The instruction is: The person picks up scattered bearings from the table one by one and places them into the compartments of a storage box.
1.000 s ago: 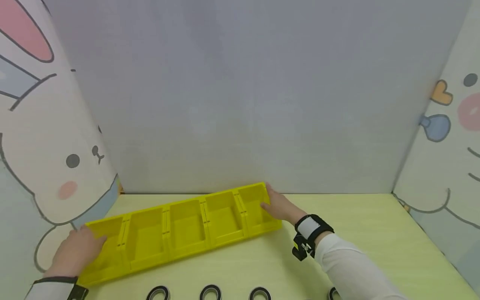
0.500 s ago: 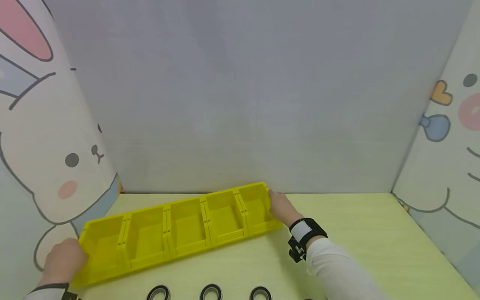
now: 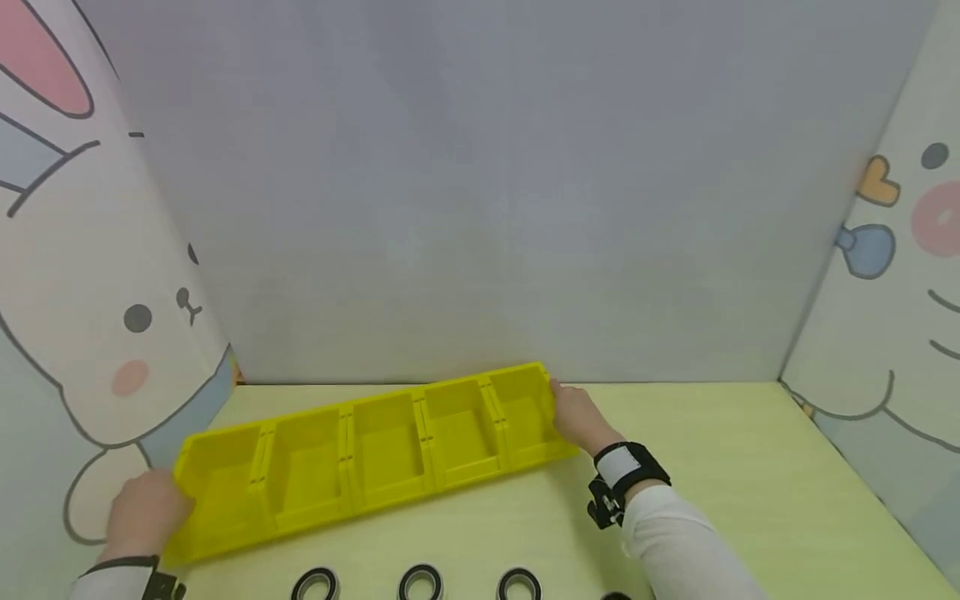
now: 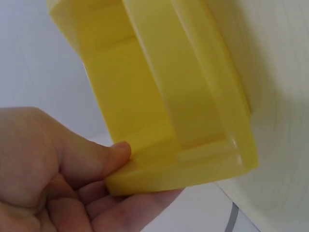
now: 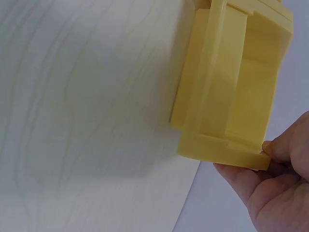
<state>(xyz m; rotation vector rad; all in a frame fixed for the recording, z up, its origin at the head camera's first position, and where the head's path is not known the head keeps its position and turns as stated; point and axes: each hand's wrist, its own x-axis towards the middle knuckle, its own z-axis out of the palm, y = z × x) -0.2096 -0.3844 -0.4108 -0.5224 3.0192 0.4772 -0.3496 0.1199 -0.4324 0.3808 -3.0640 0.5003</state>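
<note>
A long yellow bin row [image 3: 386, 446] with several open compartments stands at a slant on the table, its right end farther back. My left hand [image 3: 147, 510] grips its left end wall; in the left wrist view the thumb [image 4: 113, 157] lies over the rim and the fingers are beneath. At the other end my right hand [image 3: 583, 417] pinches the end wall, thumb inside and fingers outside in the right wrist view. The compartments that show hold nothing. Whether the bin row touches the table is hard to tell.
Ring-shaped bearings lie along the front edge of the view: a left one [image 3: 315, 585], a middle one [image 3: 420, 583], a right one [image 3: 519, 585] and a partly cut-off one [image 3: 617, 596]. A grey wall [image 3: 495, 208] closes the back, with printed panels at both sides.
My left hand has drawn back from inside the left compartment to the end wall. The right thumb has closed onto the right end. Lately the bin row has shifted slightly right in view.
</note>
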